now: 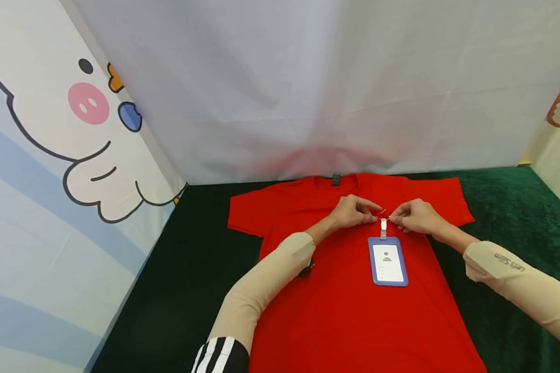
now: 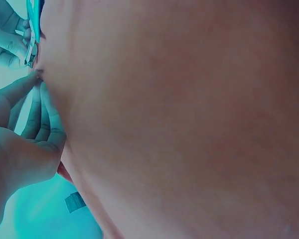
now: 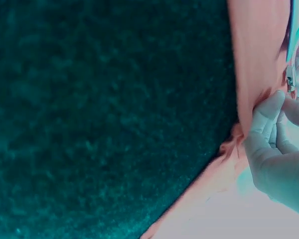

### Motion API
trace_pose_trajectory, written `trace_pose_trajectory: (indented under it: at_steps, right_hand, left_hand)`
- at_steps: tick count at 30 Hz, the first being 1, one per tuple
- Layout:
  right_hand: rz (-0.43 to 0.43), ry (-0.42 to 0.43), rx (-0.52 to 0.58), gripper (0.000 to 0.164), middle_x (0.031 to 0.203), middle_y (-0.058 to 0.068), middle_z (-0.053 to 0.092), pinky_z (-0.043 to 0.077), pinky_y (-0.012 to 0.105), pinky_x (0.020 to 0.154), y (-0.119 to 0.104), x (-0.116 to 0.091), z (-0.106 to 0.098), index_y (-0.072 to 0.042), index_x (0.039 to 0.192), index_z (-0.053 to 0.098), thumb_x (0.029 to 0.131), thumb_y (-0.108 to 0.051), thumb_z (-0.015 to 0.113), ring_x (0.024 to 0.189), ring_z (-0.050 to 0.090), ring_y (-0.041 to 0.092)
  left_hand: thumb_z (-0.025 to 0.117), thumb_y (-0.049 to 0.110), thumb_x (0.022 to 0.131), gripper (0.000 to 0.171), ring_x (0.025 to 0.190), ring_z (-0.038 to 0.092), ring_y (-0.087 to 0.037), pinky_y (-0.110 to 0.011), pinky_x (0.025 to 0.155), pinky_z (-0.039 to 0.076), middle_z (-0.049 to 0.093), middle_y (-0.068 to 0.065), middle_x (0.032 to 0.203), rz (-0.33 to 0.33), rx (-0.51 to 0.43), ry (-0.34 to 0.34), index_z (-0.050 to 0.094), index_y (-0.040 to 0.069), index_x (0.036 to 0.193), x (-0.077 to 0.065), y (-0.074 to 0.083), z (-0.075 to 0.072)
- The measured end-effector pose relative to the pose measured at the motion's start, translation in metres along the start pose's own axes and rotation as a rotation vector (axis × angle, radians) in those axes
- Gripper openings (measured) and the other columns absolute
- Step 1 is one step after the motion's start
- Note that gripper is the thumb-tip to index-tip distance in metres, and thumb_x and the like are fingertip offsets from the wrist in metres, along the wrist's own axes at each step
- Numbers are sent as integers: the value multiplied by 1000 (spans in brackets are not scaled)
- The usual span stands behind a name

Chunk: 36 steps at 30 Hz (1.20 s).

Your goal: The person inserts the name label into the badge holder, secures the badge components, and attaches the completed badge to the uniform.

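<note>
A blue-framed badge holder [image 1: 377,283] with a white card lies on the red T-shirt [image 1: 336,311], upper right on its front. Its metal clip [image 1: 383,225] points toward the collar, with a thin wire-like pin [image 1: 378,216] at the top. From the left, my left hand [image 1: 352,211] pinches at the pin with thumb and fingers, close over the cloth. My right hand [image 1: 417,216] pinches the pin's other end, just right of the clip. Both wrist views show the fingertips close to the clip [image 3: 290,82]; whether cloth is also between them I cannot tell.
Under the T-shirt spreads a dark green cloth [image 1: 168,290]. A white curtain [image 1: 308,93] hangs behind, and a cartoon-printed panel [image 1: 42,248] stands at the left. The shirt's grey collar label [image 1: 336,180] shows at the back. A small black object [image 1: 306,269] shows beside my left forearm.
</note>
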State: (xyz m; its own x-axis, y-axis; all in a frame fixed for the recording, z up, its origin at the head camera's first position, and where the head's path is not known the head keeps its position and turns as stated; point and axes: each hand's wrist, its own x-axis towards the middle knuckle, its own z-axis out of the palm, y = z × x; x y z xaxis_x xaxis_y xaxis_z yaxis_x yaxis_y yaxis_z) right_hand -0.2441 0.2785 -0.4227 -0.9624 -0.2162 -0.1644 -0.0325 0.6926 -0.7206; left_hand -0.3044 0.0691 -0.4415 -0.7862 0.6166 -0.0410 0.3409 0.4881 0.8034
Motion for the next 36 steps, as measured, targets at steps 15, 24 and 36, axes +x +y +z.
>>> trace_pose_trajectory:
  at_steps: [15, 24, 36]
  right_hand:
    - [-25, -23, 37, 29, 89, 18, 73, 55, 18, 64, 9, 7, 10, 17, 114, 67, 100, -8, 64, 72, 62, 13]
    - [-27, -5, 40, 28, 92, 20, 73, 55, 16, 65, 8, 8, 8, 18, 114, 67, 99, -5, 65, 72, 63, 13]
    - [-36, 7, 2, 27, 85, 16, 70, 50, 18, 62, 8, 9, 8, 18, 114, 67, 100, -4, 63, 70, 58, 14]
  left_hand:
    - [80, 16, 90, 24, 86, 75, -6, -6, 67, 45, 81, -1, 102, 73, 288, 64, 80, 13, 114, 4, -3, 11]
    - [78, 17, 91, 22, 101, 72, -10, -8, 77, 48, 80, 0, 109, 164, 405, 45, 80, 14, 113, 6, -1, 10]
    - [77, 19, 92, 19, 101, 73, -8, -11, 86, 52, 80, 3, 105, 247, 507, 69, 81, 17, 110, 6, -2, 11]
